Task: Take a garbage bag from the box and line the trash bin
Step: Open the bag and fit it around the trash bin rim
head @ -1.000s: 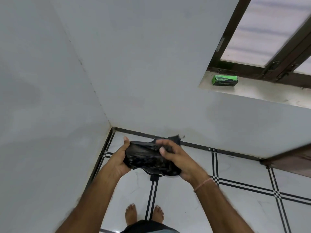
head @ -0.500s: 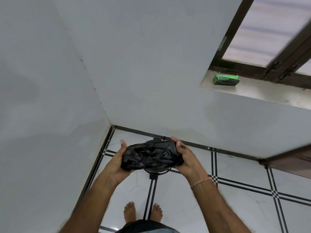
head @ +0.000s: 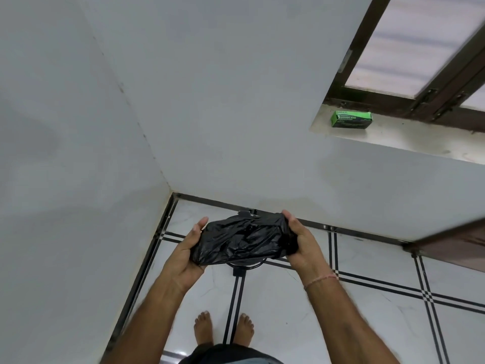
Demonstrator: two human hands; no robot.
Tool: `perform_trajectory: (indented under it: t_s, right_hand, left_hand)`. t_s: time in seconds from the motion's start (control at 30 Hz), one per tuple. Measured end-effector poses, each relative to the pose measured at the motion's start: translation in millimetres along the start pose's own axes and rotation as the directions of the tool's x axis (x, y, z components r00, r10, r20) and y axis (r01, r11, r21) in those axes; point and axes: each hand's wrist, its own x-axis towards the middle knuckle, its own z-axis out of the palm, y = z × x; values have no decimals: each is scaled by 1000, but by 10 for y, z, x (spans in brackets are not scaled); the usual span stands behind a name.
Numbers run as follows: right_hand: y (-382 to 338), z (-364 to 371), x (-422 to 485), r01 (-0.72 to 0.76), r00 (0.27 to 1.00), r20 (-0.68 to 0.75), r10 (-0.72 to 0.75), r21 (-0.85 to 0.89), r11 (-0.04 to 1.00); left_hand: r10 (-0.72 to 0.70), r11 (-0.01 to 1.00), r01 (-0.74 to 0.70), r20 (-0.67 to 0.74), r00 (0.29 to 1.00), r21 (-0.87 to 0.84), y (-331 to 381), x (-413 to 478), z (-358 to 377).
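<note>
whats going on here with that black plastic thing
A person holds a crumpled black plastic garbage bag between both hands, the left hand gripping one end and the right hand the other. A dark round rim shows just below it, likely the trash bin, not yet lined. The green cardboard box sits on the window sill.

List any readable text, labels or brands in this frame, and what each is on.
"GARBAGE BAGS": white letters on the front of the green box on the window sill.
Brand word at the box's top left and the smaller lines: too blurred to read.
No other text visible.
</note>
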Motion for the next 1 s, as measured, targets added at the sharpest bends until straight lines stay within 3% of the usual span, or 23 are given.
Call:
perform_trajectory:
  t_s: [0.1, 0.2, 0.23, 0.27, 0.3, 0.33, 0.37, 0.4, 0.43, 0.5, 0.57, 0.63, 0.67, 0.73, 0.77, 0.8, 0.83, 0.87, 0.93, 1.0]
  right_hand:
    - [-3, 224, -56, 25, 1000, 9, -24, -267, 964]
    - [-336, 711, -127, 271, 960, 198, -196, -504, 820]
    - [-479, 895, -151, 446, 894, 287, -345, -493, 747]
    - [-570, 1044, -168, 621, 784, 364, -503, -454, 639]
    - [-613, 1132, -166, 750, 656, 411, -633, -448, 486]
    - [-549, 1098, -57, 797, 572, 448, -687, -503, 336]
    - [-388, 965, 37, 710, 657, 434, -617, -631, 312]
    - [-164, 771, 76, 541, 811, 349, -470, -753, 375]
    - [70, 486, 162, 377, 917, 267, -297, -827, 418]
    - [346, 119, 402, 223, 974, 175, -144, -848, 481]
    - [209, 265, 400, 218, 973, 156, -170, -860, 462]
    - [-198, 755, 204, 390, 896, 245, -369, -832, 395]
    - [-410, 976, 78, 530, 805, 321, -499, -767, 361]
    - [-666, 1191, -138, 780, 507, 434, -745, -600, 181]
    - [-643, 1154, -174, 766, 489, 449, -748, -631, 122]
    - [-480, 1018, -95, 674, 616, 441, -653, -724, 147]
    - [-256, 842, -45, 504, 808, 359, -467, -831, 234]
    - [-21, 639, 48, 353, 922, 268, -281, -880, 317]
    - [259, 337, 259, 128, 991, 127, -43, -804, 581]
    - [297, 252, 285, -7, 997, 53, 52, -629, 777]
  left_hand:
    - [24, 977, -6, -83, 996, 211, 78, 151, 163]
    - [253, 870, -208, -43, 967, 447, 369, 249, 679]
    - [360, 799, -329, 38, 932, 503, 494, 226, 908]
    - [451, 695, -455, 155, 879, 556, 601, 191, 1103]
    - [495, 592, -546, 267, 827, 593, 643, 191, 1224]
    - [486, 516, -562, 320, 813, 646, 620, 255, 1226]
    - [437, 496, -502, 296, 849, 708, 522, 323, 1088]
    - [360, 541, -386, 209, 909, 747, 363, 337, 873]
    - [268, 609, -244, 94, 959, 755, 181, 355, 620]
    - [62, 713, 17, -87, 994, 701, -28, 360, 263]
    - [29, 717, 49, -100, 995, 696, 114, 383, 325]
    - [215, 727, -173, 19, 976, 664, 491, 390, 756]
    - [334, 702, -331, 119, 935, 631, 721, 342, 1006]
    - [532, 573, -578, 273, 802, 582, 990, 298, 1270]
    - [528, 532, -571, 283, 801, 626, 972, 354, 1185]
    - [481, 562, -486, 214, 850, 670, 871, 403, 961]
    - [398, 655, -366, 110, 911, 661, 708, 434, 670]
    - [283, 744, -219, -1, 959, 632, 521, 481, 347]
    - [96, 847, -6, -142, 985, 532, 336, 505, -101]
    - [29, 894, 57, -184, 983, 445, 377, 515, -350]
